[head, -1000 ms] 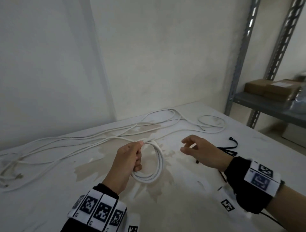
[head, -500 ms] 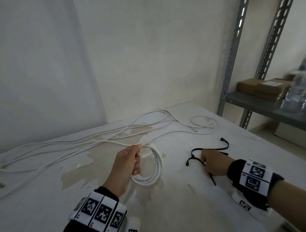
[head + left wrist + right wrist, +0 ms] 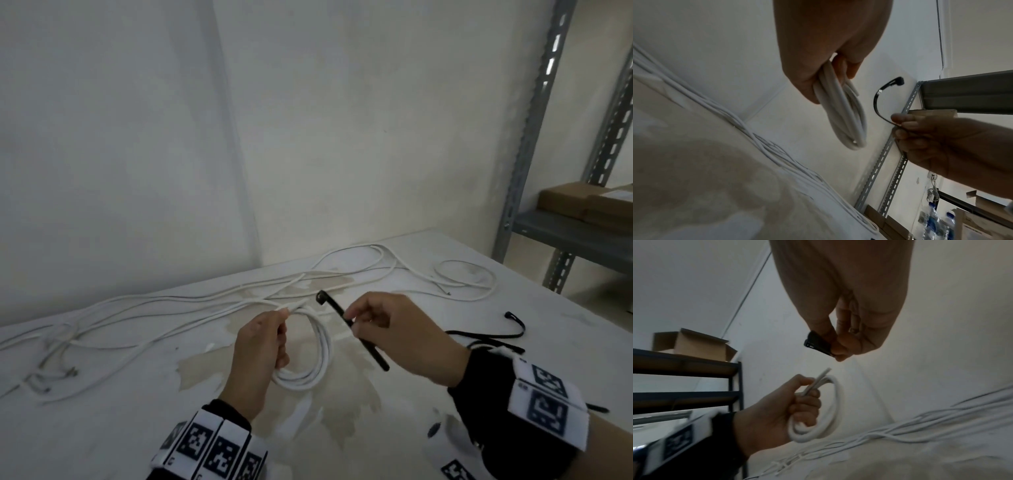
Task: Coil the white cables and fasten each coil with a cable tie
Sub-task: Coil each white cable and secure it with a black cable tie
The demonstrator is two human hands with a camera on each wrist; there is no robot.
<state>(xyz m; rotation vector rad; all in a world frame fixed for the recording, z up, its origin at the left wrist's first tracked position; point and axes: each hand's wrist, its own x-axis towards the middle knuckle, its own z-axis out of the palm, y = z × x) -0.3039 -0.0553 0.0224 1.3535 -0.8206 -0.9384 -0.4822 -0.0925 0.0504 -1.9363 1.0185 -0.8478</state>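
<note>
Head view, left hand (image 3: pixel 263 346): fingers curled round the white coil (image 3: pixel 317 353), held just above the stained table (image 3: pixel 102 428).
Right hand (image 3: pixel 394 329): thumb and fingers pinching a black cable tie (image 3: pixel 346 320) at mid-length, head end raised toward the coil, tail slanting down past the palm.
Gap: tie head close beside the coil's upper loops, apparently not touching.
Left wrist view: coil (image 3: pixel 842 116) hanging from the closed fist, tie (image 3: pixel 879 100) arching beside it.
Loose white cables (image 3: pixel 171 308): strung across the table's far side, uncoiled, ends tangled at far left.
Spare black ties (image 3: pixel 489 334): lying on the table behind the right wrist.
Shelf (image 3: pixel 575 236): right of the table, cardboard boxes (image 3: pixel 582 202) on it.
</note>
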